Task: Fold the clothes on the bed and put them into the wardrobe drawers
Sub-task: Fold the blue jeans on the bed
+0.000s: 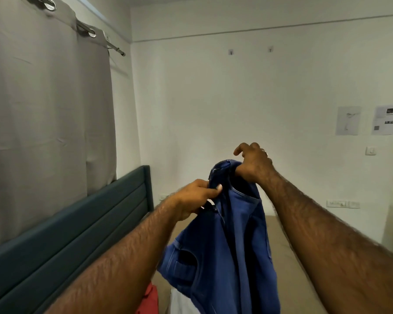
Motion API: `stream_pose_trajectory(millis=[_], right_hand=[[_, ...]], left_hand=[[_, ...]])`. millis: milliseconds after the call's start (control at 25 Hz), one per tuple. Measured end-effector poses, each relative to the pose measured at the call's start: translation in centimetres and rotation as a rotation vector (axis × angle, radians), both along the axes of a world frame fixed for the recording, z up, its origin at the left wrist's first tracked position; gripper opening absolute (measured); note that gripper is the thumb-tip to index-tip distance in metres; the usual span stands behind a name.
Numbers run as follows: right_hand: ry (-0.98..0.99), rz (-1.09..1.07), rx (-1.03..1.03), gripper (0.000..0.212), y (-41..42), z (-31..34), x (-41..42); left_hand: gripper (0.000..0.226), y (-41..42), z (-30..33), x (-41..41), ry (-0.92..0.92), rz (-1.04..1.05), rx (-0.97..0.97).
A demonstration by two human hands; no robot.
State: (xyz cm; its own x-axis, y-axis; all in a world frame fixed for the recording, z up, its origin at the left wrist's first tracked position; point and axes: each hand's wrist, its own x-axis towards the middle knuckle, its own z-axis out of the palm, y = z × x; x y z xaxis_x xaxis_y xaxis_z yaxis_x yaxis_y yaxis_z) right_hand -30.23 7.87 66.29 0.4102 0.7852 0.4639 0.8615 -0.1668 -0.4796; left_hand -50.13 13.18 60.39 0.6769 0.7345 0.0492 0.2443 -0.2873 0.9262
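we see a pair of blue denim jeans (pixel 232 241) held up in the air over the bed, hanging from both hands at the middle of the view and draping down toward 6 o'clock. the left hand (pixel 195 198) sits at about 9 o'clock of the waistband, its fingers curled and its thumb pressed on the cloth, pinching the denim near the fly. the right hand (pixel 254 162) is higher, at about 12 o'clock of the garment; its palm and lower fingers bunch the top edge of the waistband, while the forefinger and thumb arch loosely above the fabric. a ring shows on one finger of that hand.

below the jeans, at 6 o'clock, the tan mattress of the bed (pixel 288 264) runs away from us. a red piece of clothing (pixel 149 300) lies at 7 o'clock near the lower edge, and just beside it a white piece (pixel 179 302), perhaps another garment, though little of it shows.

at 8 o'clock stands the dark teal padded headboard (pixel 66 241), with a grey eyelet curtain (pixel 45 105) above it at 10 o'clock. two paper sheets (pixel 347 120) are on the white wall at 3 o'clock.
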Motion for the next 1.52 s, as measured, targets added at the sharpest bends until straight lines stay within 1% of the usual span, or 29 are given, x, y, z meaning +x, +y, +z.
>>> stream_pose_trajectory(millis=[40, 80, 120, 160, 200, 240, 320, 360, 400, 480, 560, 600, 640, 720, 800, 840, 920, 1040, 1080, 1160, 1240, 1320, 1360, 1480, 1520], right_hand=[[0.042, 0.039, -0.037, 0.067, 0.2, -0.9, -0.1], [0.115, 0.104, 0.000, 0.073, 0.1, -1.9, -0.4], [0.163, 0.161, 0.101, 0.069, -0.1, -2.6, -0.9], [0.193, 0.202, 0.239, 0.058, -0.5, -3.0, -1.4], [0.222, 0.237, 0.352, 0.044, -1.0, -3.4, -1.9], [0.262, 0.291, 0.397, 0.031, -1.6, -3.8, -2.3], [0.307, 0.422, 0.327, 0.015, -2.7, -4.9, -3.3], [0.300, 0.461, 0.264, 0.013, -3.2, -5.7, -3.8], [0.279, 0.470, 0.224, 0.015, -3.2, -6.5, -4.3], [0.269, 0.425, 0.277, 0.018, -2.9, -7.8, -4.7], [0.276, 0.427, 0.360, 0.009, -2.5, -8.1, -5.0], [0.267, 0.434, 0.369, 0.006, -2.3, -7.7, -5.0], [0.272, 0.444, 0.342, 0.006, -2.1, -7.2, -5.1], [0.263, 0.452, 0.220, 0.003, -1.7, -7.0, -5.4], [0.277, 0.466, 0.087, 0.017, -2.0, -7.7, -5.8], [0.293, 0.473, 0.059, 0.019, -2.1, -7.8, -5.9], [0.386, 0.521, 0.086, 0.013, -3.0, -8.8, -5.7], [0.502, 0.522, 0.195, 0.010, -4.4, -9.3, -5.4], [0.513, 0.505, 0.198, 0.011, -4.7, -9.4, -5.4], [0.533, 0.487, 0.160, 0.011, -5.4, -10.3, -5.3], [0.542, 0.481, 0.129, 0.012, -6.5, -12.2, -5.5], [0.511, 0.464, 0.105, 0.015, -7.4, -14.2, -5.8], [0.537, 0.473, 0.116, 0.014, -7.7, -14.6, -6.0], [0.871, 0.492, 0.136, 0.008, -9.1, -17.4, -7.1], [0.939, 0.478, 0.129, 0.005, -9.8, -17.9, -7.3]], left_hand=[[0.041, -0.1, -0.2, 0.2, -0.117, 0.063, -0.114], [0.043, -0.2, -0.4, 0.5, -0.227, 0.135, -0.219], [0.045, -0.2, -0.4, 0.5, -0.318, 0.205, -0.303], [0.048, 0.1, -0.2, 0.6, -0.384, 0.259, -0.351], [0.051, 0.5, 0.1, 0.5, -0.426, 0.285, -0.358], [0.055, 1.0, 0.4, 0.4, -0.445, 0.282, -0.344], [0.058, 1.4, 1.0, -0.2, -0.467, 0.244, -0.310], [0.058, 1.4, 1.3, -0.4, -0.473, 0.220, -0.310], [0.057, 1.3, 1.7, -0.6, -0.474, 0.199, -0.318], [0.059, 1.4, 1.9, -0.7, -0.440, 0.147, -0.319], [0.065, 1.0, 1.7, -1.0, -0.400, 0.114, -0.300], [0.068, 0.9, 1.8, -1.0, -0.385, 0.111, -0.279], [0.069, 0.9, 1.7, -1.2, -0.373, 0.114, -0.262], [0.065, 0.8, 1.5, -1.8, -0.372, 0.157, -0.243], [0.059, 0.4, 1.0, -2.2, -0.365, 0.179, -0.240], [0.063, 0.4, 1.1, -2.3, -0.349, 0.178, -0.226], [0.073, 0.2, 0.7, -2.0, -0.293, 0.182, -0.205], [0.068, -0.3, 1.1, -2.4, -0.187, 0.150, -0.037], [0.063, -0.4, 1.2, -2.8, -0.151, 0.144, 0.025], [0.055, -0.7, 0.4, -3.6, -0.103, 0.146, 0.076], [0.055, -1.7, -1.7, -3.9, -0.101, 0.163, 0.046], [0.055, -2.5, -4.2, -3.7, -0.149, 0.159, -0.012], [0.054, -2.7, -4.8, -3.8, -0.170, 0.147, -0.031], [0.043, -4.3, -8.3, -4.5, -0.172, 0.072, -0.061], [0.037, -4.8, -9.2, -4.6, -0.164, 0.074, -0.050]])
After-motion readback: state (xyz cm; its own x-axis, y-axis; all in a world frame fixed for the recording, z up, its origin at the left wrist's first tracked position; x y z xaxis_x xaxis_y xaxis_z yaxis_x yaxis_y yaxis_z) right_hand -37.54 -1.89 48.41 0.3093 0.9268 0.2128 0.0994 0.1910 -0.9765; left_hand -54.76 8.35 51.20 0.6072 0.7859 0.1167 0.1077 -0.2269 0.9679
